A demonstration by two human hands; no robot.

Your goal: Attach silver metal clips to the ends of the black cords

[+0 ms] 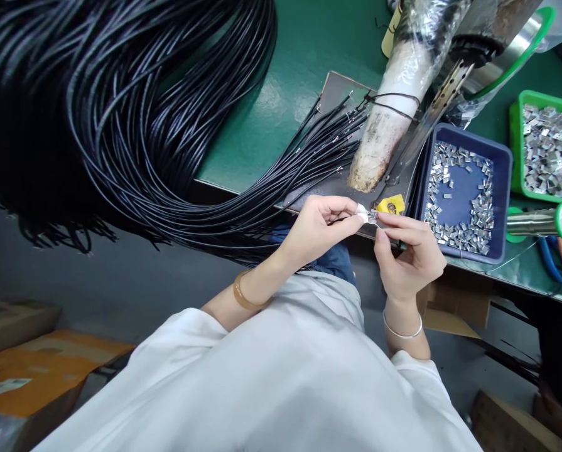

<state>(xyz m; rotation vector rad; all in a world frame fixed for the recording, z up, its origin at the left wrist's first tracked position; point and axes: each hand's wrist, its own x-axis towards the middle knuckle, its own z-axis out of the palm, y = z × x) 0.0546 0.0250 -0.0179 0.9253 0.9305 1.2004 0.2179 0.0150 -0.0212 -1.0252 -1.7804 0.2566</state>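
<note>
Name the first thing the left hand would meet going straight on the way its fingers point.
Apart from the small silvery piece at its fingertips, the left hand would probably meet the right hand first; depth is hard to judge from one view.

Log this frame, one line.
left hand: pinching small metal piece | right hand: fingertips at piece, grip unclear | blue tray: metal parts | black cables: bundled left

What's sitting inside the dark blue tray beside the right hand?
Many small silvery metal pieces lie in the dark blue tray, mostly gathered around its sides. Anything beneath the overlapping pieces is covered.
</note>
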